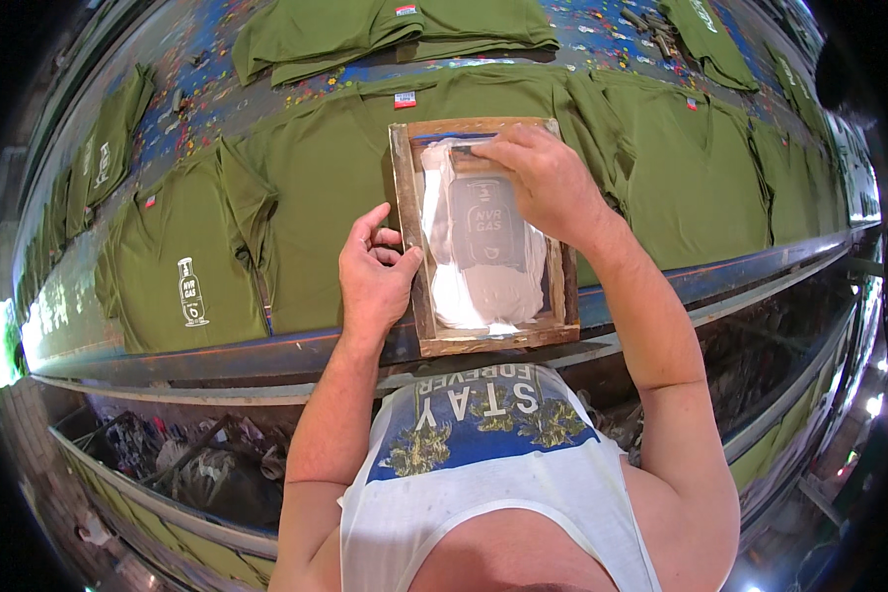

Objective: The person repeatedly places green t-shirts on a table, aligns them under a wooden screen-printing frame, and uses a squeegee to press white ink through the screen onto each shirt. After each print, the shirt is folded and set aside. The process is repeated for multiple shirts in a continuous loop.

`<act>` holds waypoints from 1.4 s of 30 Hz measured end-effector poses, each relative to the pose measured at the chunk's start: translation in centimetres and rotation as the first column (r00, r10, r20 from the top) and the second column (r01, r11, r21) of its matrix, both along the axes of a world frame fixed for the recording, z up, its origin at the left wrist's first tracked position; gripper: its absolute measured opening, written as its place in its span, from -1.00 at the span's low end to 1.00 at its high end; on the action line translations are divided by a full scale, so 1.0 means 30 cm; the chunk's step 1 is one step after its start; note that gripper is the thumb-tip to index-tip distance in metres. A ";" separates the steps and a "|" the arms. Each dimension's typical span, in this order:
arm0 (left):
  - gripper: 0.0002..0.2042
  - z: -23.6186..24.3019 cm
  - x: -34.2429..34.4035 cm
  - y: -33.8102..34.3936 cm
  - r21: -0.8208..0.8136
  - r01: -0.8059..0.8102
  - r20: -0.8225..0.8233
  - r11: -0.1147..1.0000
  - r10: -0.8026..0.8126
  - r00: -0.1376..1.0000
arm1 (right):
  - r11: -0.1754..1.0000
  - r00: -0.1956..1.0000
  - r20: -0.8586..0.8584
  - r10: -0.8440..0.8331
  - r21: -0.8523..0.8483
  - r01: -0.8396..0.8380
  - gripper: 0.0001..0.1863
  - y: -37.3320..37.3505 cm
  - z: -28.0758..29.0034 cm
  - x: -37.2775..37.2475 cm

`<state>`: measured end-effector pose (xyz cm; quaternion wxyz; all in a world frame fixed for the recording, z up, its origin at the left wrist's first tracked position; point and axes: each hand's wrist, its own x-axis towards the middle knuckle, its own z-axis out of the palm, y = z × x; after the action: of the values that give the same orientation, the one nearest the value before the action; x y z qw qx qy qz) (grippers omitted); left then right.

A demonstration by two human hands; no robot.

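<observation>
A wooden screen-printing frame [411,197] lies on a green T-shirt [331,168] in front of me. Pale ink is smeared across its mesh [498,296], with a bottle-shaped design in the middle. My left hand [377,271] grips the frame's left side, its thumb against the wood and its fingers curled. Inside the far end of the frame, my right hand [543,183] holds a squeegee [471,158], fingers bent over it. Most of the squeegee is hidden by the hand.
Another green T-shirt [183,261] on the left bears a white print. To the right lies a green T-shirt [691,168] without a visible print. More shirts [395,35] lie across the paint-speckled table [202,94]. Below its near edge is a trough [197,464] with dark clutter.
</observation>
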<state>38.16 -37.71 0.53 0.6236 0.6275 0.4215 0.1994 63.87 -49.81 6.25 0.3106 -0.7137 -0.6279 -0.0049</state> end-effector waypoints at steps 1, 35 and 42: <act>-0.26 0.002 0.001 0.000 -0.003 -0.004 0.000 1.000 0.004 1.000 | 1.000 1.000 -0.015 0.009 -0.030 -0.010 -0.53 -0.001 -0.001 0.004; -0.48 0.022 -0.238 0.061 0.182 0.156 0.209 0.971 -0.193 0.959 | 0.949 0.989 -0.069 0.129 0.299 -0.103 -0.65 -0.142 0.169 -0.813; -0.75 0.037 -0.823 0.415 0.504 -0.022 0.254 0.863 -0.124 0.959 | 0.967 0.978 -0.052 0.203 0.165 -0.192 -0.77 0.231 0.048 -1.196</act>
<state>13.46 -25.26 1.64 0.4968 0.7447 0.2464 0.3713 27.99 -42.88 7.68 0.3869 -0.6203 -0.6822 0.0004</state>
